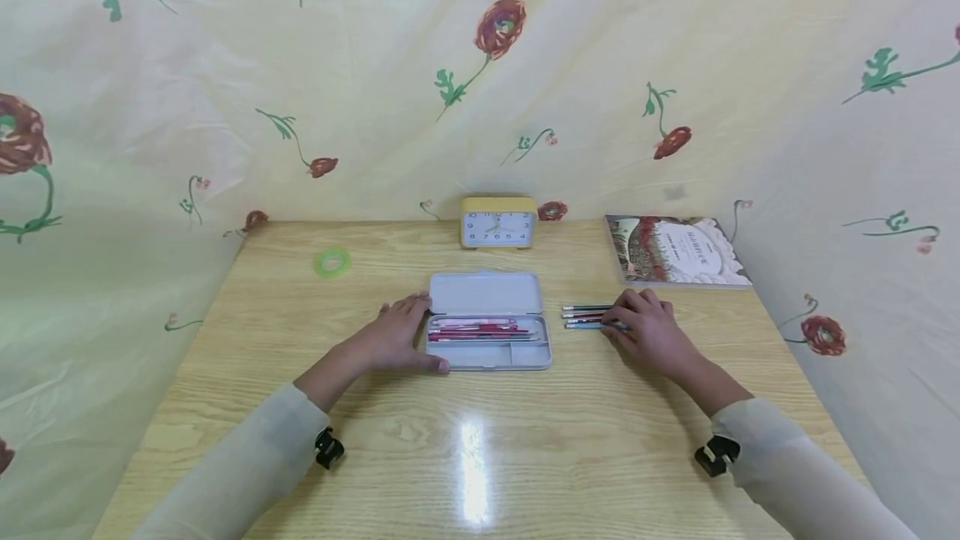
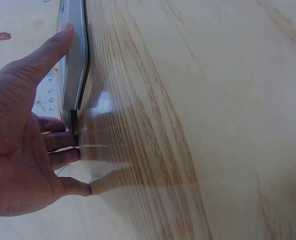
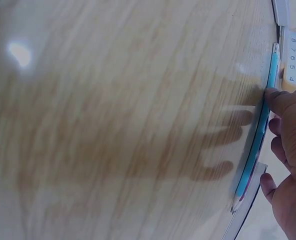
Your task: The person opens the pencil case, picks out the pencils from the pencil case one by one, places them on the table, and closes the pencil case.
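A pale grey pencil case [image 1: 486, 294] lies with its lid back, pink and red pens and pencils [image 1: 480, 330] in its rear compartment. At its left end, my left hand [image 1: 393, 338] spreads, thumb against the front wall and fingers straight along the side; the left wrist view shows this thumb on the case [image 2: 77, 65]. To the right of the case, several pencils lie side by side, a light-blue pencil [image 1: 585, 326] frontmost. Over their right part, my right hand [image 1: 648, 332] holds them. In the right wrist view its thumb touches the blue pencil [image 3: 255, 145], the other fingers behind.
Behind the case stands a yellow alarm clock [image 1: 498, 223]. A roll of green tape [image 1: 332, 262] lies at the back left, and a book [image 1: 678, 251] at the back right. Floral cloth [image 1: 375, 65] hangs behind and beside the wooden table [image 1: 405, 457].
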Demonstrator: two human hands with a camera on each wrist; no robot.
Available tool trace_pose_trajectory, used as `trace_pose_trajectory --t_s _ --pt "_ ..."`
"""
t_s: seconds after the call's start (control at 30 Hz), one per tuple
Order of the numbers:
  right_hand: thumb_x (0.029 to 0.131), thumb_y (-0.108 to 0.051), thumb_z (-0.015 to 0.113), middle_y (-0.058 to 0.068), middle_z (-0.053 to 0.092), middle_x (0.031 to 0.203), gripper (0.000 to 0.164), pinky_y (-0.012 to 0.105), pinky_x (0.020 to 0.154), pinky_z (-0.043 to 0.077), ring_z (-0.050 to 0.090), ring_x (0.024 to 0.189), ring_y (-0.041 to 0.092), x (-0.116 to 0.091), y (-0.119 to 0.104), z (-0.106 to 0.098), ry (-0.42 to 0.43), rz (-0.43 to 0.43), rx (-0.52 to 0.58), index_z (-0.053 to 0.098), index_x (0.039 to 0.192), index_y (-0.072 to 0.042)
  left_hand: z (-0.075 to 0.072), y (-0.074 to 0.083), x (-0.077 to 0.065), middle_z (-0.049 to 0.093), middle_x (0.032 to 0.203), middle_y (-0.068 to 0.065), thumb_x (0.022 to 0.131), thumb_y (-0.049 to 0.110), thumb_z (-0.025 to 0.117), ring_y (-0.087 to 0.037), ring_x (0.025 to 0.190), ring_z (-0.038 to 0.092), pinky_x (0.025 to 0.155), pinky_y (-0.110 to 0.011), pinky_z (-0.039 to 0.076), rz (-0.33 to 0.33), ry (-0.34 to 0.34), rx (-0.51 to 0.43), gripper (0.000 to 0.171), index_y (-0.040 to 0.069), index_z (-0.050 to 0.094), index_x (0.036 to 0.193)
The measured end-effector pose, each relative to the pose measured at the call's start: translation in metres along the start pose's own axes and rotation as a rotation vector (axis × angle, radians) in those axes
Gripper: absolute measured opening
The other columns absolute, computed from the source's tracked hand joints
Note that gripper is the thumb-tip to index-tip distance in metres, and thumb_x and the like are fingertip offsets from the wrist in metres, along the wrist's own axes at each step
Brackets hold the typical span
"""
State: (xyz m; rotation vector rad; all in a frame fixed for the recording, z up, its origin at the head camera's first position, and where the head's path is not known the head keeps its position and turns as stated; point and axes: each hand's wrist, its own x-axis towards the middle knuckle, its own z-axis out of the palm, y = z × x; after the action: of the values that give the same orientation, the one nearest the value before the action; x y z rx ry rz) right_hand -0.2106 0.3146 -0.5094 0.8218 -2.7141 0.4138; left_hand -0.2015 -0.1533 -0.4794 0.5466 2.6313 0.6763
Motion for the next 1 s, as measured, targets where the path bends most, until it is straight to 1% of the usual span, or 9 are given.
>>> trace_pose_trajectory --t_s 0.17,0.23,0.37,0.47,0.57,0.67,0.73,0.83,1.0 --pt "0.093 -0.012 0.090 0.000 0.061 0.103 0.013 0.045 0.076 0.036 0.045 0.093 0.021 0.002 0.000 0.002 0.008 -0.008 0.006 0.082 0.100 -0.020 0.001 -0.002 -0.001 0.025 0.181 -0.026 0.083 0.064 0.091 -0.050 0.168 0.025 0.135 -0.077 0.014 -0.006 -0.005 -0.009 0.121 0.003 0.033 0.170" --pt "0.092 -0.012 0.090 0.000 0.063 0.103 0.013 0.044 0.076 0.035 0.045 0.092 0.020 0.004 -0.002 0.003 0.014 -0.007 0.026 0.082 0.099 -0.019 0.002 -0.003 0.000 0.024 0.182 -0.025 0.084 0.064 0.091 -0.049 0.169 0.024 0.135 -0.076 0.013 -0.010 -0.010 -0.009 0.121 0.004 0.032 0.170" --pt "0.092 -0.011 0.090 0.001 0.068 0.104 0.012 0.044 0.076 0.038 0.050 0.093 0.021 0.013 -0.011 0.006 0.027 -0.034 0.057 0.084 0.101 -0.016 0.002 -0.005 -0.001 0.023 0.182 -0.026 0.084 0.064 0.091 -0.050 0.169 0.023 0.135 -0.076 0.013 -0.009 -0.010 -0.009 0.121 0.003 0.031 0.170" --pt "0.094 -0.011 0.088 0.003 0.073 0.106 0.013 0.046 0.077 0.041 0.055 0.094 0.023 0.024 -0.024 0.009 0.026 -0.071 0.078 0.085 0.106 -0.014 0.000 -0.004 -0.003 0.025 0.181 -0.028 0.084 0.064 0.091 -0.052 0.168 0.025 0.134 -0.078 0.015 0.004 0.003 -0.003 0.121 0.002 0.031 0.170" --pt "0.095 -0.010 0.087 0.004 0.077 0.108 0.014 0.050 0.079 0.044 0.059 0.096 0.025 0.037 -0.041 0.014 0.024 -0.111 0.104 0.085 0.109 -0.012 0.000 -0.004 -0.002 0.025 0.181 -0.027 0.085 0.065 0.090 -0.050 0.168 0.025 0.134 -0.077 0.014 0.005 0.001 0.004 0.121 0.003 0.031 0.170" --pt "0.095 -0.009 0.086 0.004 0.078 0.108 0.014 0.054 0.081 0.047 0.060 0.097 0.024 0.050 -0.061 0.019 0.015 -0.153 0.137 0.084 0.109 -0.011 0.000 -0.005 0.000 0.026 0.182 -0.025 0.084 0.065 0.090 -0.048 0.169 0.025 0.134 -0.077 0.014 0.007 -0.001 0.005 0.120 0.005 0.032 0.170" --pt "0.095 -0.010 0.087 0.003 0.078 0.106 0.013 0.053 0.082 0.047 0.058 0.096 0.022 0.058 -0.073 0.023 0.006 -0.178 0.147 0.084 0.108 -0.011 -0.001 -0.005 0.001 0.027 0.181 -0.025 0.084 0.064 0.091 -0.048 0.169 0.026 0.134 -0.078 0.014 0.010 -0.001 0.001 0.119 0.006 0.032 0.170" --pt "0.095 -0.012 0.087 0.002 0.077 0.102 0.012 0.048 0.081 0.045 0.054 0.091 0.020 0.067 -0.087 0.030 -0.010 -0.210 0.153 0.085 0.107 -0.011 -0.001 -0.006 0.002 0.028 0.181 -0.024 0.084 0.065 0.091 -0.049 0.168 0.027 0.134 -0.078 0.014 0.015 0.000 -0.001 0.119 0.006 0.033 0.170" --pt "0.097 -0.018 0.086 0.000 0.077 0.097 0.014 0.046 0.082 0.046 0.056 0.088 0.020 0.073 -0.100 0.038 -0.034 -0.242 0.097 0.085 0.110 -0.013 0.000 -0.007 0.003 0.028 0.181 -0.023 0.083 0.065 0.091 -0.048 0.168 0.028 0.134 -0.078 0.015 0.016 -0.001 0.001 0.119 0.007 0.034 0.169"
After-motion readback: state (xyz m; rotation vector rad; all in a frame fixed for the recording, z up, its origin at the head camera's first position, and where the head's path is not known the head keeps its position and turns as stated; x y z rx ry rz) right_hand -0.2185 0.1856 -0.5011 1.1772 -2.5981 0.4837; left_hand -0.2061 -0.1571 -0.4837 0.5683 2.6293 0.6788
